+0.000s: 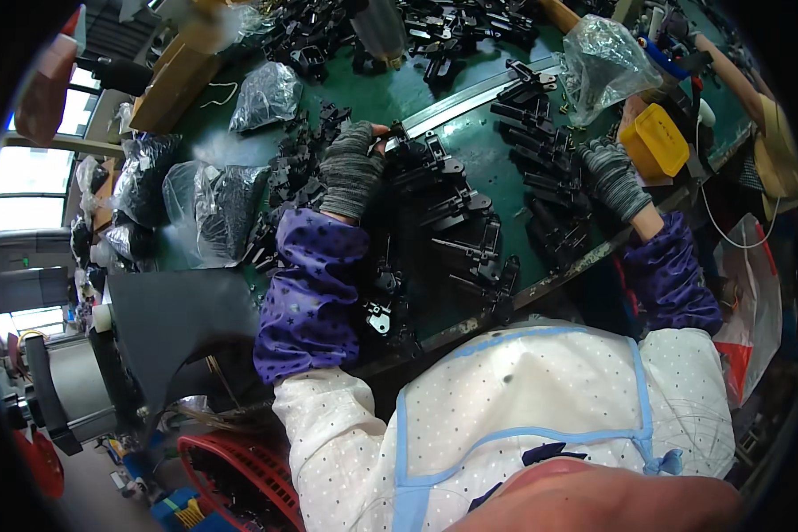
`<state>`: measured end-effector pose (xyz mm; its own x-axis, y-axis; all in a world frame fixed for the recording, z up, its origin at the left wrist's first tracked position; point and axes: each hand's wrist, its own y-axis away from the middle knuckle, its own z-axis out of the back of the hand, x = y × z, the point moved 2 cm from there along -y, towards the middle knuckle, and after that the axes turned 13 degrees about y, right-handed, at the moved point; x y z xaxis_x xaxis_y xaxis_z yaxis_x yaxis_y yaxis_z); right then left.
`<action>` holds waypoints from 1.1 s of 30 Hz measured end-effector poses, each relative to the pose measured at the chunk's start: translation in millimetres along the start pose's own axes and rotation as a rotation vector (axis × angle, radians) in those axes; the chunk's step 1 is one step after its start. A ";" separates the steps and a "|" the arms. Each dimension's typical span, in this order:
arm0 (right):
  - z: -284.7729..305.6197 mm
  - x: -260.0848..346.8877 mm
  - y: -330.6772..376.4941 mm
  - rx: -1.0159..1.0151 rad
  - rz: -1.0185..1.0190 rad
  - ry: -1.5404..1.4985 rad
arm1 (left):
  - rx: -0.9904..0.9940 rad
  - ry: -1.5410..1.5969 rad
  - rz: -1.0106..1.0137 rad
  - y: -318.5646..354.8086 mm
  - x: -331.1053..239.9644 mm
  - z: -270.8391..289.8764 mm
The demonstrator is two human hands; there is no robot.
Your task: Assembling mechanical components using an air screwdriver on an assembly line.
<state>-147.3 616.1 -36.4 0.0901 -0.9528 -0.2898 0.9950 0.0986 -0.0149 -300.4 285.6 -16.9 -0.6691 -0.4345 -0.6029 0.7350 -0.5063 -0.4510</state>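
Green bench [483, 160], windows [31, 170] far L — L hand [351, 170] + R hand [613, 181] at blk parts [551, 188], can't tell either grip.

"Where does the head view look from?"
"The wearer's head, facing down onto the green table [480, 149], with a wide, round-edged sweep."
"How near is it?"
"Close: the apron [541, 377] lies nearest, left hand [352, 172] and right hand [613, 179] just beyond, a window [28, 172] off at the left."

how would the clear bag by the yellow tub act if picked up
The clear bag is probably floppy, since its thin film looks crumpled. It may be slippery, given its glossy surface, and seems light, being mostly see-through.
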 end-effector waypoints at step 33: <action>12.4 -34.3 -30.8 -0.141 -0.204 -0.294 | -0.010 0.213 0.170 5.3 0.4 -26.0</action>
<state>-180.6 642.2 -14.1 -0.0808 -0.9965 0.0192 0.9798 -0.0829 -0.1819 -293.9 302.1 -36.6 -0.4984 -0.3458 -0.7950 0.8367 -0.4318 -0.3367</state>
